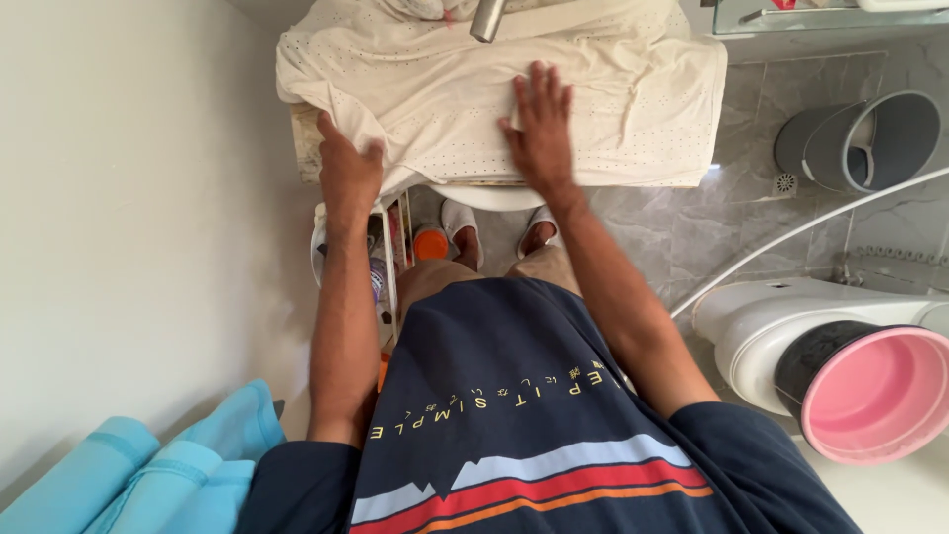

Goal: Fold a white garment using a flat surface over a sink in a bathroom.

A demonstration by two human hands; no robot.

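A cream perforated cloth [613, 89] lies spread over a washbasin counter below me. My left hand [346, 170] rests on the cloth's near left corner at the counter edge, fingers curled over it. My right hand [539, 124] lies flat on the middle of the cloth, fingers spread. A metal tap [487, 20] sticks out above the cloth at the top.
A white wall runs along the left. A narrow wire rack [390, 257] with bottles stands under the counter. Light blue towels [148, 470] hang at lower left. A pink basin [875, 396] sits on a white toilet at right, a grey bucket [870, 138] beyond it.
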